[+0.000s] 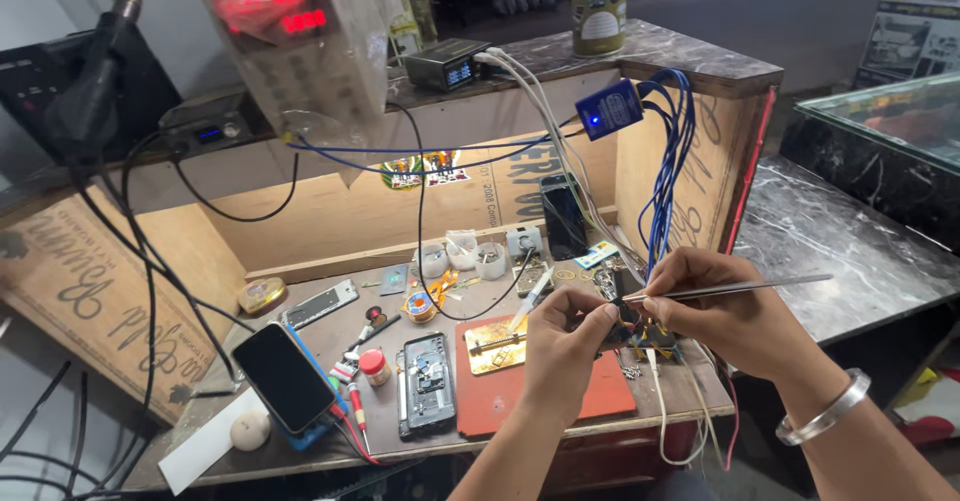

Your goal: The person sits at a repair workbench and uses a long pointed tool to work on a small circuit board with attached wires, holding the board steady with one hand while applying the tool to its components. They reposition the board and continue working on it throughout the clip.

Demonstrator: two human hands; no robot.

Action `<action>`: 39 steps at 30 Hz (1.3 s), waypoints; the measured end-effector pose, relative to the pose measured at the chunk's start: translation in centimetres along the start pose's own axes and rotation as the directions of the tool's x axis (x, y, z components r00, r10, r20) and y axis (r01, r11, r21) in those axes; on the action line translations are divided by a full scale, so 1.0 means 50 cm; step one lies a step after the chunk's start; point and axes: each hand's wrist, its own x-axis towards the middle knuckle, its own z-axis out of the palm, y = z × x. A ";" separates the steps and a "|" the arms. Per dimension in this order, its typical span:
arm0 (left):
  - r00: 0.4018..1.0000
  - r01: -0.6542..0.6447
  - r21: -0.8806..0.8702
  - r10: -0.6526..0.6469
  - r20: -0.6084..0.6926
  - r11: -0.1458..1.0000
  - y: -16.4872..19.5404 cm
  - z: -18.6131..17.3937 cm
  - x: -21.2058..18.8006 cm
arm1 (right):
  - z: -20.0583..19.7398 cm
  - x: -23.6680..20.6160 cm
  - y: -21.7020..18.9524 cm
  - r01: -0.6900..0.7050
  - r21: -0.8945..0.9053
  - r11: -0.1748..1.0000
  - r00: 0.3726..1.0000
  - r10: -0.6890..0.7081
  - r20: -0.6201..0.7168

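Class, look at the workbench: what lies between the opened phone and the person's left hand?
In the head view, the orange mat lies between the opened phone and the left hand, with a gold metal fixture resting on it.

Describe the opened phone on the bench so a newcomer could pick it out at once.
Start at the orange mat on the wooden bench, just under the left hand. The opened phone lies flat right beside the mat's left edge, back cover off, dark internals showing. Unlike the phone propped on the blue stand further left, it shows no glass screen.
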 end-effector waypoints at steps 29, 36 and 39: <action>0.995 -0.093 -0.070 0.091 -0.030 0.993 -0.023 0.014 -0.049 | -0.006 -0.029 0.027 0.088 -0.035 0.996 0.996 -0.087 0.031; 0.996 -0.085 -0.083 0.083 -0.024 0.993 -0.036 0.006 -0.017 | -0.010 -0.018 0.027 0.134 -0.012 0.991 0.991 -0.134 0.028; 0.993 -0.107 -0.066 0.109 0.038 0.992 -0.045 -0.004 0.001 | -0.017 -0.022 0.025 0.166 -0.005 0.986 0.986 -0.166 0.019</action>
